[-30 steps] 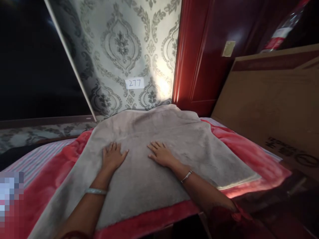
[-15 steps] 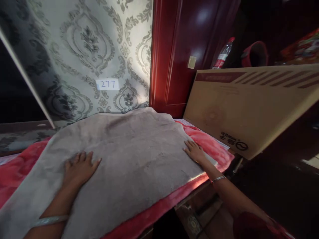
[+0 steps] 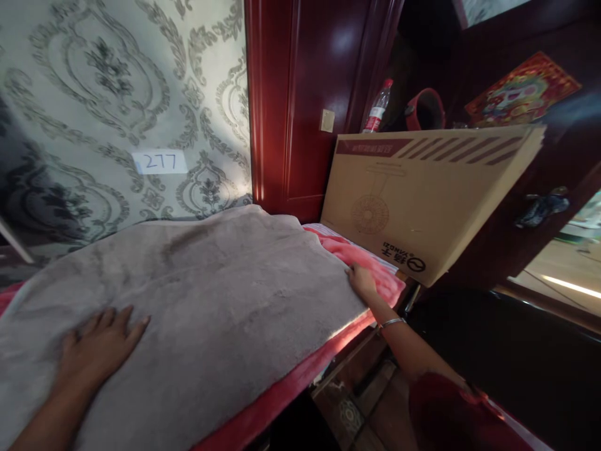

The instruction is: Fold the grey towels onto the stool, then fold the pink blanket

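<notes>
A grey plush blanket [image 3: 225, 300] lies spread over a red blanket [image 3: 370, 266], which shows along the front edge and at the right. My left hand [image 3: 96, 351] rests flat on the left part of the grey blanket, fingers spread. At the right side, my right hand [image 3: 361, 283] is closed on the grey blanket's edge, its fingertips partly hidden. Shallow creases run across the grey surface, and its far border lies against the wall.
Behind the bed's right end stands a large cardboard box [image 3: 404, 194]. A bottle with a red cap [image 3: 378, 108] and a red ring-shaped object [image 3: 425, 109] show above the box. A dark red door panel [image 3: 295, 100] borders the patterned wall [image 3: 154, 94].
My right hand has gone from lying flat with fingers stretched to closing on the grey blanket's edge. My left hand stays flat. The view has turned to the right.
</notes>
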Action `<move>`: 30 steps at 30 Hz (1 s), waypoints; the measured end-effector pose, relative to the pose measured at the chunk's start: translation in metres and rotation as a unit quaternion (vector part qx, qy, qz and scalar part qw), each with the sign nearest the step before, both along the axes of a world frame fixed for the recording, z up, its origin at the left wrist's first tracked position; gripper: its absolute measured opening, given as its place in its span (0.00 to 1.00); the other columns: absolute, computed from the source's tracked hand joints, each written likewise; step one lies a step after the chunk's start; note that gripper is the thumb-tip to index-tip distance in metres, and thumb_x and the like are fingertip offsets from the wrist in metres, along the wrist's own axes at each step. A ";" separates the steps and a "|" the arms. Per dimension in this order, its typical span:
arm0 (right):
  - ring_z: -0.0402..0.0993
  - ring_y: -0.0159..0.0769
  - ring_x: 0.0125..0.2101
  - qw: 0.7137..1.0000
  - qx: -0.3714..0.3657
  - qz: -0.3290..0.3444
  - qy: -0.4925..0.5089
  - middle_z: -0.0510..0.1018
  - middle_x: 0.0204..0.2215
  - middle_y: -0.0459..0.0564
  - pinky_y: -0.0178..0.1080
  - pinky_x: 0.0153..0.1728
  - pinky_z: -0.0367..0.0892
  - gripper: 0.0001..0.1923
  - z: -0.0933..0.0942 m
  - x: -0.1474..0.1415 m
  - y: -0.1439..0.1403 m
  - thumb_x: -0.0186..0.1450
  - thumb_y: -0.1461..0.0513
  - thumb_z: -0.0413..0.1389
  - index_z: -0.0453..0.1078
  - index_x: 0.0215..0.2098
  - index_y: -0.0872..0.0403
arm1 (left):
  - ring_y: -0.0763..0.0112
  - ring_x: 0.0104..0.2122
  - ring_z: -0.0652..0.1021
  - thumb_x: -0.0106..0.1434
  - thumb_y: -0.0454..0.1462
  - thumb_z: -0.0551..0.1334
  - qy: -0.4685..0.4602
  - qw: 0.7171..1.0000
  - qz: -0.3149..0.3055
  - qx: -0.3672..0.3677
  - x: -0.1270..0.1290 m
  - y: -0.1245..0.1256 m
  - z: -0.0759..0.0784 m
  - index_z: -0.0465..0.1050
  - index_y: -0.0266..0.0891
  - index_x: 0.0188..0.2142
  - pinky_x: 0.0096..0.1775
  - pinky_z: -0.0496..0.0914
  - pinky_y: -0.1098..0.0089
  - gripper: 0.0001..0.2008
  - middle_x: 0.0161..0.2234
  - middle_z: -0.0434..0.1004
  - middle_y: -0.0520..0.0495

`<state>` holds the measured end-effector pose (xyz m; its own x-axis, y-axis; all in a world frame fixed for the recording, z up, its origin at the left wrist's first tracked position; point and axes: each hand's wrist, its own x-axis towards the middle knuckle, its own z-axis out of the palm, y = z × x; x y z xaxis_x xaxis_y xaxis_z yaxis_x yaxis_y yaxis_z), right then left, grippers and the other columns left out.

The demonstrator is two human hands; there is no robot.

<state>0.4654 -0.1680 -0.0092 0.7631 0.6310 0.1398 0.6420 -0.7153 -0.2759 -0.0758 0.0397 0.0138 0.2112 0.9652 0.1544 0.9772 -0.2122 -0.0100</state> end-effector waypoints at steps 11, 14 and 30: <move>0.80 0.48 0.48 0.999 -0.020 0.015 -0.024 0.82 0.48 0.61 0.41 0.43 0.71 0.21 -0.009 -0.007 0.004 0.74 0.61 0.44 0.72 0.56 0.57 | 0.49 0.69 0.63 0.73 0.46 0.41 0.075 0.997 0.012 0.015 -0.007 0.008 -0.010 0.64 0.35 0.67 0.64 0.57 0.45 0.31 0.69 0.64 0.36; 0.81 0.48 0.48 0.999 -0.024 0.016 -0.031 0.82 0.49 0.62 0.43 0.43 0.72 0.21 -0.013 -0.011 0.003 0.74 0.61 0.42 0.71 0.57 0.57 | 0.45 0.68 0.64 0.72 0.47 0.42 0.046 0.999 0.000 0.027 -0.007 0.005 -0.010 0.66 0.32 0.66 0.64 0.57 0.42 0.33 0.68 0.64 0.31; 0.82 0.53 0.46 0.999 -0.041 0.021 -0.018 0.83 0.46 0.65 0.47 0.43 0.73 0.25 -0.018 -0.012 0.003 0.74 0.59 0.40 0.71 0.59 0.58 | 0.47 0.59 0.75 0.69 0.44 0.43 -0.019 0.997 -0.062 0.048 -0.006 -0.011 -0.002 0.76 0.28 0.57 0.62 0.65 0.51 0.32 0.58 0.77 0.30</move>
